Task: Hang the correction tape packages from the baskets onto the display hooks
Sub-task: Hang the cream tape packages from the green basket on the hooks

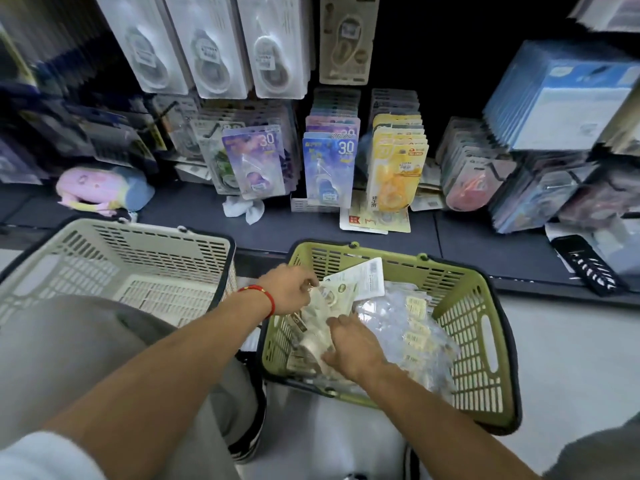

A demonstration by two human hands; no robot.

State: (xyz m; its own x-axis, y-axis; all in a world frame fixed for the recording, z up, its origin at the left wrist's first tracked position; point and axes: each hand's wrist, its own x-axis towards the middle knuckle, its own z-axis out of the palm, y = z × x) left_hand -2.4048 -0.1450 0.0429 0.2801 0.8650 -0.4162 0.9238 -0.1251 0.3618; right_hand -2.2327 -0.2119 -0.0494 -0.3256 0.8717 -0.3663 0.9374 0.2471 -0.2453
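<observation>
A green basket (pixel 478 327) on the floor holds a heap of correction tape packages (pixel 408 320) in clear wrapping. Both hands are inside it at its left side. My left hand (pixel 289 289), with a red cord on the wrist, pinches the top of a pale package (pixel 337 294). My right hand (pixel 353 348) grips a bundle of pale packages (pixel 317 332) lower down, its fingers curled round them. Above, rows of correction tape packages (pixel 329 168) hang on display hooks.
A beige basket (pixel 114 265) with nothing visible inside stands left of the green one. On the dark shelf (pixel 194 209) lie a pastel plush toy (pixel 100 188), a crumpled white tissue (pixel 242 206) and loose cards (pixel 374 220). Stacks of blue packages (pixel 561 98) hang at the right.
</observation>
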